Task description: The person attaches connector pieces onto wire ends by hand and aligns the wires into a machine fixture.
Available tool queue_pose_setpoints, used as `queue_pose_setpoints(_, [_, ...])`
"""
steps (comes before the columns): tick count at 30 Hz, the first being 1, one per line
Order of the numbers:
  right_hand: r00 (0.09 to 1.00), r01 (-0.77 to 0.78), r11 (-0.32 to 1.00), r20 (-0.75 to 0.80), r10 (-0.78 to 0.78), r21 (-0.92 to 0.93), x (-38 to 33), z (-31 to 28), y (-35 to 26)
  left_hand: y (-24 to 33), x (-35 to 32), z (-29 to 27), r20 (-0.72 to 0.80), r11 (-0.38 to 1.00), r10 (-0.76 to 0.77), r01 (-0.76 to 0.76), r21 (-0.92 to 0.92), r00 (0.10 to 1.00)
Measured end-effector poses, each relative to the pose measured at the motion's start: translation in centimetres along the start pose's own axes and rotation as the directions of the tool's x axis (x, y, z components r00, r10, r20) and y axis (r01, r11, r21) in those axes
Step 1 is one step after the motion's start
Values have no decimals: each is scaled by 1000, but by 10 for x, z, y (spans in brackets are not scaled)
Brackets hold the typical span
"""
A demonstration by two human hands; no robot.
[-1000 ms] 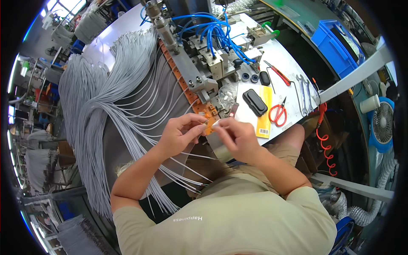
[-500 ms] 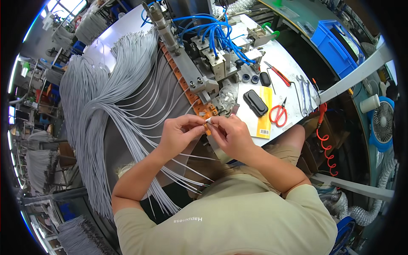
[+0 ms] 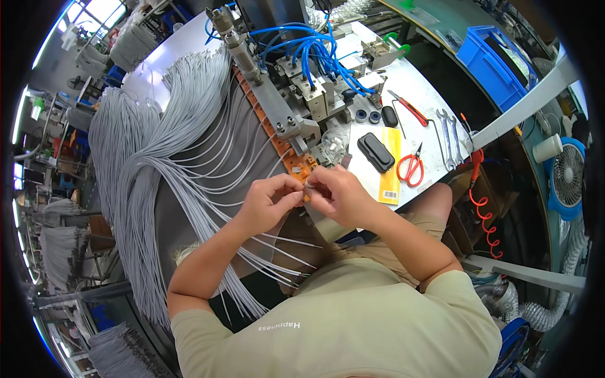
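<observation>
My left hand point(image 3: 272, 200) and my right hand point(image 3: 340, 196) meet in front of the machine, thumbs and forefingers pinched. A small pale piece point(image 3: 309, 185) shows at my right fingertips; its kind is too small to make out. Whatever my left fingers hold is hidden behind them. Right beyond my fingertips lies the end of an orange fixture rail point(image 3: 300, 166), with grey cables along its slots. A thick bundle of grey cables point(image 3: 142, 173) spreads over the table to the left, and several cable ends pass under my left forearm.
A metal machine point(image 3: 277, 104) with blue air tubes point(image 3: 315, 47) stands beyond the rail. On the white table to the right lie a black case point(image 3: 376, 153), a yellow packet point(image 3: 391, 179), red-handled scissors point(image 3: 411, 169), spanners point(image 3: 450, 140) and a clear bag point(image 3: 334, 143). A red coiled hose point(image 3: 484, 220) hangs off the edge.
My hands stay together with only small finger movements. The white piece at my right fingertips shows less than before. My right hand has shifted slightly left, and the whole view has moved a little.
</observation>
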State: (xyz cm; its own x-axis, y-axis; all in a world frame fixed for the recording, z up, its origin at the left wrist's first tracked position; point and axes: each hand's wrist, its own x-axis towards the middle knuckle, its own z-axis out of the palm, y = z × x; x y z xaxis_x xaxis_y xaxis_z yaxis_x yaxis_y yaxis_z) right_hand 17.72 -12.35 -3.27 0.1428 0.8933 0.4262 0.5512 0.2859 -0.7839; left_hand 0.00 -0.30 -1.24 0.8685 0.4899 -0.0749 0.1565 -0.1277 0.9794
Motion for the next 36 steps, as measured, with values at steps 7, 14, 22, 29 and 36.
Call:
queue_pose_setpoints(7, [989,135,990,-61,-137,-49,-1,-1,1,-1,0,-4,55,999,11,-8,-47,998])
queue_pose_setpoints(14, [982,-16,942,-183,-49,-336,18,6,33,3,5,0,-76,692,528,-376,616,846])
queue_pose_setpoints(22, [893,-396,855,-77,444,334,14,13,59,15,-10,6,649,713,207,-567,413,732])
queue_pose_setpoints(29, [846,-479,797,-47,531,368,14,16,68,11,2,1,184,908,220,-271,321,958])
queue_pose_setpoints(36, [817,-450,787,-162,554,422,-1,9,47,8,0,-1,11,978,68,-69,198,998])
